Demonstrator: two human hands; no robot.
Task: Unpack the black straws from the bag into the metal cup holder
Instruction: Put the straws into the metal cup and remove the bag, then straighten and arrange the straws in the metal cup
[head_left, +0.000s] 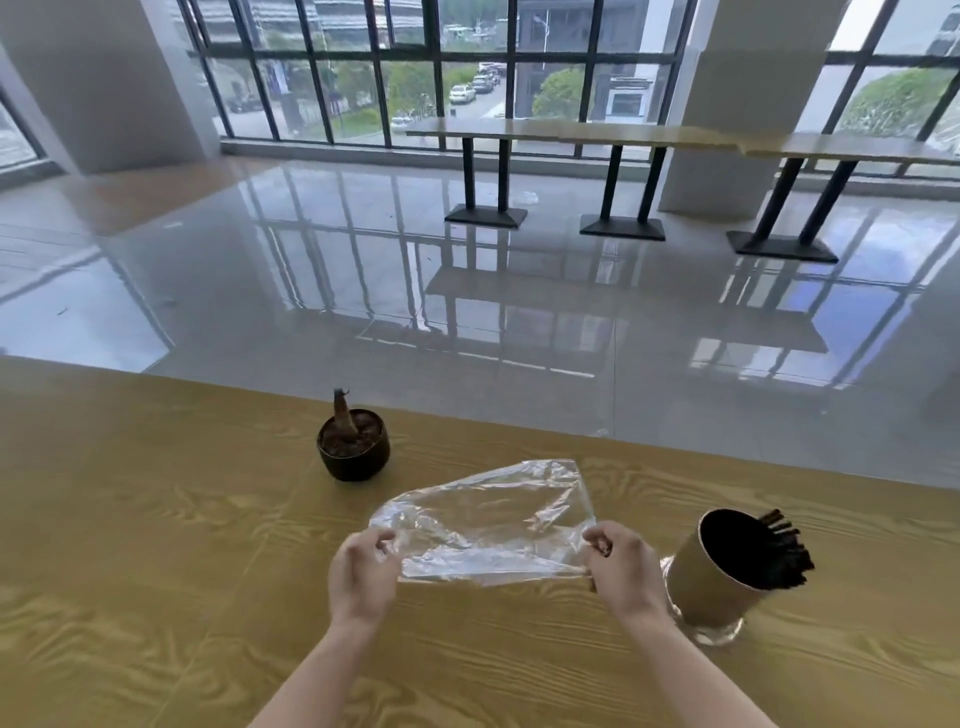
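Two hands (361, 571) (621, 569) pinch clear, crinkled bag (488, 525); straws (779, 556) in cup holder (711, 587).

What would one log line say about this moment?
bag: clear, looks empty | left hand: pinches its edge | right hand: pinches its edge | black straws: in metal cup holder | stage: unpacking looks done

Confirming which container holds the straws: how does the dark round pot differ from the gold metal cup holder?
The dark round pot is squat and near black; the gold metal cup holder is taller and shiny. The pot holds soil and a bare stem; the cup holder holds black straws. The pot stands left of the clear plastic bag, the cup holder right. Both stand open-topped on the wooden table.
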